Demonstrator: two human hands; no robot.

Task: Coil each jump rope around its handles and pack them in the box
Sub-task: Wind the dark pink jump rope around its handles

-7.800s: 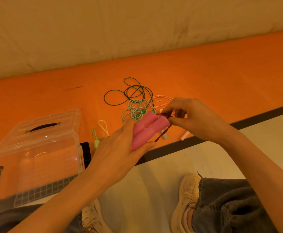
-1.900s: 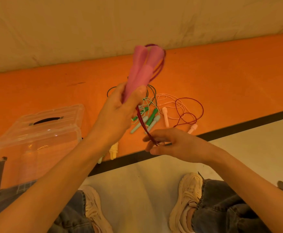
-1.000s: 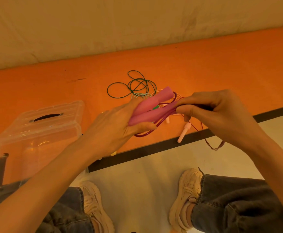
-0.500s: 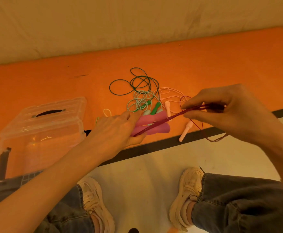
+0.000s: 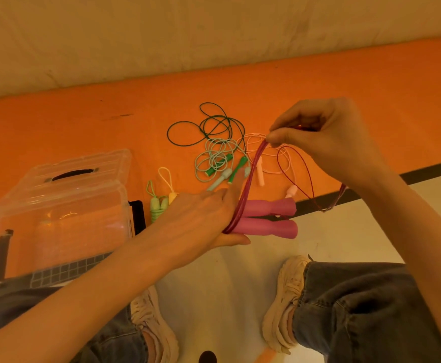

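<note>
Fingers point(image 5: 282, 138) of the right hand point(image 5: 329, 142) pinch several strands of thin, glossy dark-red cord point(image 5: 248, 184) at about one o'clock in the head view, pulling them taut up from the pink handles point(image 5: 269, 218). A slack loop of the same cord hangs below that hand toward three o'clock. The left hand point(image 5: 201, 221), near the centre, grips the two handles side by side, thumb beneath and fingers over the top; they are smooth, matte, rounded cylinders with a narrowed waist, lying horizontally, their free ends pointing to three o'clock.

Beyond the hands, at twelve o'clock, other ropes lie tangled on the orange floor mat point(image 5: 57, 127): a dark green cord point(image 5: 208, 127) in wide loops, a pale mint cord point(image 5: 214, 158) coiled tighter with green handles point(image 5: 237, 166), and a pale pink cord point(image 5: 266, 150) with slim pink handles. A small yellow-and-green rope point(image 5: 161, 197) sits just beside the box.

At nine o'clock stands the clear plastic box point(image 5: 57, 218), lid closed, with a dark carry handle on top. At six o'clock are grey jeans and cream, worn trainers point(image 5: 284, 305) on pale floor.
</note>
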